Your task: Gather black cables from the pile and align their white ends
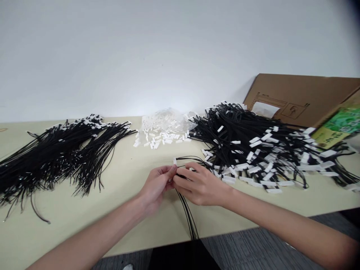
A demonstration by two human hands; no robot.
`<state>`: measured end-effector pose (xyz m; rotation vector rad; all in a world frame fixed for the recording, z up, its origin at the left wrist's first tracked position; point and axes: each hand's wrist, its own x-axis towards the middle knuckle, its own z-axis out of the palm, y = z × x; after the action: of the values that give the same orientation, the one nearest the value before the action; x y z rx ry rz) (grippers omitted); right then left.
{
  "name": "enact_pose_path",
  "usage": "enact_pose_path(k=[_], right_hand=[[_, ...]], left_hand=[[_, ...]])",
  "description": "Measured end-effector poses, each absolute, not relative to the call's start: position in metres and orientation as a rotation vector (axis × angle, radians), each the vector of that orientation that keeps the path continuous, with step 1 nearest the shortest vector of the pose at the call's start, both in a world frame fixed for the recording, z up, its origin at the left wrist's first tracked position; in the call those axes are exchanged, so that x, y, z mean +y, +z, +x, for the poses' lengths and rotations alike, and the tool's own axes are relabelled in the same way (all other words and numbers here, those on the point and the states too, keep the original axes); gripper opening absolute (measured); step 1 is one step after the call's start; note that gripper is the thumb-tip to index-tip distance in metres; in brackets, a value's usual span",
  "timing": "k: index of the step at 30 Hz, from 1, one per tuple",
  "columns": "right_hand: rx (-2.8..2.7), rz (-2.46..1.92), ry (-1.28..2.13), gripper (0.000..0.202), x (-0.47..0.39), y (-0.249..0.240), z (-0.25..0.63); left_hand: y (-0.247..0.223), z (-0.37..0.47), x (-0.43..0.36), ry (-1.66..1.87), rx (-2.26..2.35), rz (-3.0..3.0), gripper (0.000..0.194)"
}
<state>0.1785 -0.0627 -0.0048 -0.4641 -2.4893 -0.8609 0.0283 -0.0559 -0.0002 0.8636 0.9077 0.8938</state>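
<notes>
Fingers of left hand (157,185) and right hand (197,183) pinch thin black cords (188,213) with a white tag (174,161).

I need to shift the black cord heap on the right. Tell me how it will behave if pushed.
Probably floppy: the black cord heap lies in loose tangled loops, so it would likely smear and drag, not slide whole. Likely light. Its white tags may snag neighbouring cords.
</notes>
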Motion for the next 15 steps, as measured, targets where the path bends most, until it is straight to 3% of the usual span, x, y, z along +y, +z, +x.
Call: enact_pose_path(k=[15], right_hand=[[-2.595,-0.304,-0.901,0.015,-0.0544,-0.0023,0.1844]], left_hand=[[-0.007,0.0272,-0.0545,0.846,0.952,0.955,0.025]])
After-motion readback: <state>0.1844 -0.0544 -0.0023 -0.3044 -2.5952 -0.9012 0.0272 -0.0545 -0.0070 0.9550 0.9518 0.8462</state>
